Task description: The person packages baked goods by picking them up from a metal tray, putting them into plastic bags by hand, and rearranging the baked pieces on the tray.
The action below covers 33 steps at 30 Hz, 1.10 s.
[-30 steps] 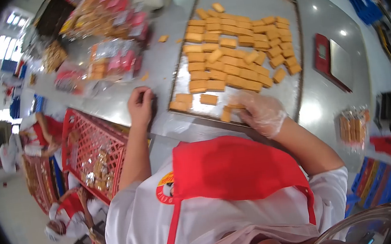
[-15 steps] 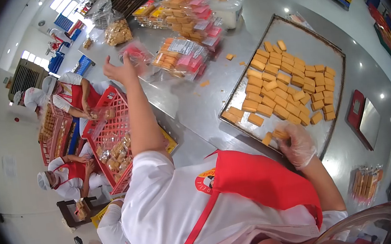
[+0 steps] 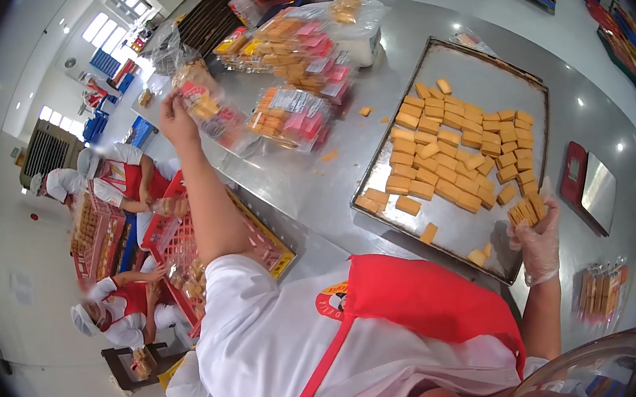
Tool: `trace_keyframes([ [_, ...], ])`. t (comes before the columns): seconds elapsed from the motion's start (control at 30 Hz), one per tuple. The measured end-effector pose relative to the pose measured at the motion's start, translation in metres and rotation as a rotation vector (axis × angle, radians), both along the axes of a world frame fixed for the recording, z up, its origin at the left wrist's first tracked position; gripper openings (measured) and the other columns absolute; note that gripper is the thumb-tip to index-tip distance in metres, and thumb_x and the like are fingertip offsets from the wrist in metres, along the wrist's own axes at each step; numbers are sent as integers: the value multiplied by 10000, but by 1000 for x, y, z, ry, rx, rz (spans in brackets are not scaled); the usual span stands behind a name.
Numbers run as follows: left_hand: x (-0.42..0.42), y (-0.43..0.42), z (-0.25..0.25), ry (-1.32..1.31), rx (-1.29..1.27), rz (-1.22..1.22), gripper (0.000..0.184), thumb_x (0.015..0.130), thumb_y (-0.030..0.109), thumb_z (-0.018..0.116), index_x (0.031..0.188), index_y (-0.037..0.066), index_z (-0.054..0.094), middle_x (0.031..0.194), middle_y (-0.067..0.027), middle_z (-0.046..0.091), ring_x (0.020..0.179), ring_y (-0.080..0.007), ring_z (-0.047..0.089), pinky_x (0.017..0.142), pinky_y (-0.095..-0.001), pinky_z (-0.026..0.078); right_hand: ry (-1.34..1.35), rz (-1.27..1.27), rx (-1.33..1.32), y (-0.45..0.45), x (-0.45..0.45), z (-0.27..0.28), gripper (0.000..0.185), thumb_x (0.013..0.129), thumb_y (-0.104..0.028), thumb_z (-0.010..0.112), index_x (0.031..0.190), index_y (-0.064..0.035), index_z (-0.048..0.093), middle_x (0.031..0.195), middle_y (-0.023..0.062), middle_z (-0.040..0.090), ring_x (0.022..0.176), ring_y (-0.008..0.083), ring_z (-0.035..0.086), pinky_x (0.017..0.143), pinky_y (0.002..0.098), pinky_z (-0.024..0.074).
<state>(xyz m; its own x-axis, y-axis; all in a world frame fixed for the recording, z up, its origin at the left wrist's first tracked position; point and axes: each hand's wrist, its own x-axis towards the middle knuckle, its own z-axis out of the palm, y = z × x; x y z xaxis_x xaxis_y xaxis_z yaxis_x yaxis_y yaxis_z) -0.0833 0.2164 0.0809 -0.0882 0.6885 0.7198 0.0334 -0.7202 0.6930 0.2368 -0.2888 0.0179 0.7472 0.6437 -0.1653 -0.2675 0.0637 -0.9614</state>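
Head view: only view available; looking down over the worktop [image 3: 306, 193].
Right hand [image 3: 537, 243]: gloved; grip curled firmly round a row of gathered biscuits [image 3: 527, 210], stacked side by side, over the tray's right edge near its near corner. Contact with the tray: not clear.
Left hand [image 3: 180, 122]: bare, arm extended; grip pinched on the upper edge of a clear pouch [image 3: 209, 111], tilted beside other packaging. Pouch contents: not determinable through the glare.
Tray [image 3: 475, 66]: flat on the worktop, dark-rimmed; carrying the bulk of the stock.
Loose biscuits [image 3: 439, 166]: in close, uneven rows across the middle of the tray; some resting on top of others.
Stray biscuit [image 3: 429, 232]: apart from the rows, near the tray's near edge.
Broken pieces [image 3: 480, 256]: near the tray's near right corner, below the gloved hand.
Filled packs [image 3: 290, 116]: on the worktop, left of the tray; more in the stacked packs [image 3: 309, 54] behind.
Done, by judgement: a good number of packs filled; one handful of biscuits collected, one pouch in hand.
Left, by judgement: gathered biscuits not yet bagged; most of the visible tray stock unpacked.
Progress, overall: judged partway, between gathering and bagging.
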Motion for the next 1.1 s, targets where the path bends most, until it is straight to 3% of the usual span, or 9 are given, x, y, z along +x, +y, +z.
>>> trace_keyframes([
  [0.13, 41, -91, 44, 224, -53, -994, 232, 683, -45, 375, 842, -4, 540, 768, -34, 509, 702, -101, 475, 622, -209, 373, -46, -49, 15, -5, 5, 9, 489, 716, 32, 498, 1105, -168, 280, 918, 97, 492, 646, 127, 493, 464, 196, 367],
  [0.23, 100, -182, 43, 909, -3, -971, 307, 596, -29, 404, 878, 5, 521, 816, -61, 533, 796, -155, 521, 705, -274, 414, -80, -31, 95, 2, 0, 21, 495, 710, 33, 502, 1106, -166, 280, 931, 99, 495, 674, 124, 493, 481, 199, 369],
  [0.27, 125, -199, 32, 964, 131, -1110, 257, 666, -5, 401, 882, 12, 539, 805, -79, 559, 715, -179, 553, 621, -287, 439, -91, -17, 125, 5, -2, 23, 497, 709, 36, 502, 1105, -166, 280, 937, 99, 496, 684, 125, 494, 488, 200, 372],
  [0.33, 161, -229, 3, 1108, 105, -1201, 276, 681, -13, 423, 926, 35, 539, 855, -117, 559, 801, -231, 550, 719, -327, 429, -48, 29, 141, 8, -3, 21, 512, 699, 50, 505, 1104, -169, 280, 943, 102, 496, 691, 130, 497, 501, 200, 374],
  [0.43, 191, -255, -31, 1140, 386, -1042, 300, 687, 7, 501, 978, 69, 537, 895, -132, 547, 894, -286, 512, 814, -366, 387, -62, 68, 147, 5, -3, 10, 515, 696, 39, 520, 1091, -195, 286, 965, 95, 489, 667, 120, 483, 470, 180, 336],
  [0.53, 182, -269, -47, 912, 475, -746, 382, 669, 33, 570, 1043, 102, 526, 899, -107, 531, 917, -305, 488, 841, -396, 358, -56, 29, 149, -9, -1, 2, 508, 688, 42, 525, 1075, -193, 293, 928, 102, 504, 641, 124, 479, 452, 180, 319],
  [0.67, 133, -271, -71, 1019, 307, -849, 294, 647, 105, 643, 936, 131, 594, 835, -58, 525, 802, -253, 486, 709, -369, 365, -57, -67, 92, -25, 0, 0, 509, 682, 45, 527, 1077, -175, 293, 902, 95, 501, 641, 127, 487, 456, 194, 347],
  [0.77, 118, -277, -95, 978, 481, -919, 253, 646, 184, 672, 884, 131, 607, 811, -47, 523, 754, -239, 483, 674, -358, 364, -134, -96, -15, -25, -2, -5, 509, 693, 39, 525, 1092, -170, 287, 896, 76, 491, 651, 115, 487, 466, 194, 375],
  [1.1, 104, -277, -110, 856, 421, -798, 245, 655, 256, 684, 856, 128, 626, 751, -7, 483, 709, -199, 461, 650, -326, 360, -138, 2, 13, 7, -19, -15, 535, 721, 17, 502, 1153, -181, 258, 952, 94, 473, 628, 120, 485, 453, 180, 357],
])
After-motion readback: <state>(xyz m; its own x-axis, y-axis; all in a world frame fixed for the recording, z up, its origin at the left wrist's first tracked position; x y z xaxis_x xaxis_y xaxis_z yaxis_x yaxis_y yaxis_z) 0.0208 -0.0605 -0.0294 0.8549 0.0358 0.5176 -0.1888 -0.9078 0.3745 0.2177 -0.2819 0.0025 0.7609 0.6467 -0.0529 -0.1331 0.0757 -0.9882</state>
